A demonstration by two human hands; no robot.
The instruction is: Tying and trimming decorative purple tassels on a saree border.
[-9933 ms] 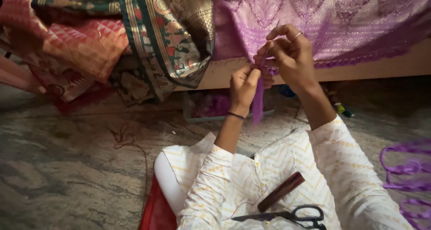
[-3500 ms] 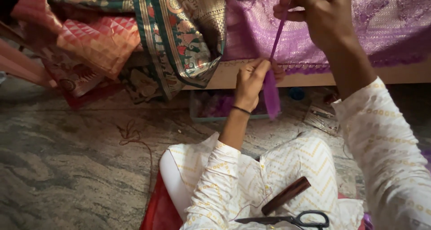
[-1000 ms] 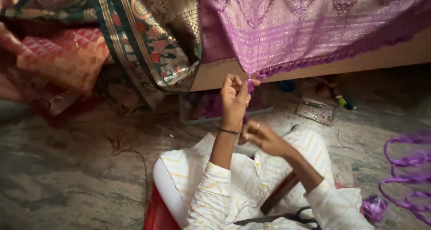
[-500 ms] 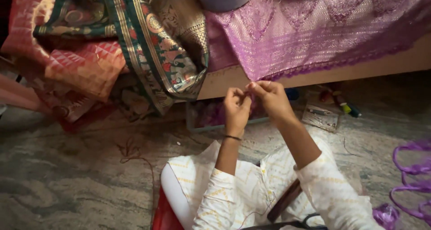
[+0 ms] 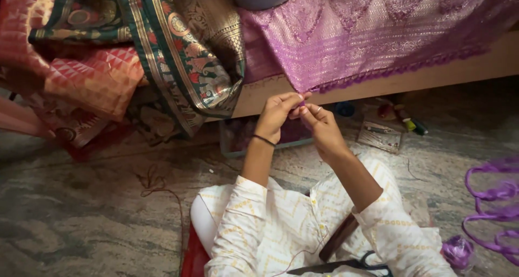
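Two hands, left hand point(image 5: 277, 114) and right hand point(image 5: 319, 124), are pinched shut together on a small purple thread tuft point(image 5: 300, 104) held below the purple fabric's edge point(image 5: 378, 74); slippage is judged likely should either pinch loosen.

Scissors point(image 5: 346, 266) cut off below

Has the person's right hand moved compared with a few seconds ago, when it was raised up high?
Yes. The right hand has come down from over the purple cloth to below the wooden edge, meeting the left hand.
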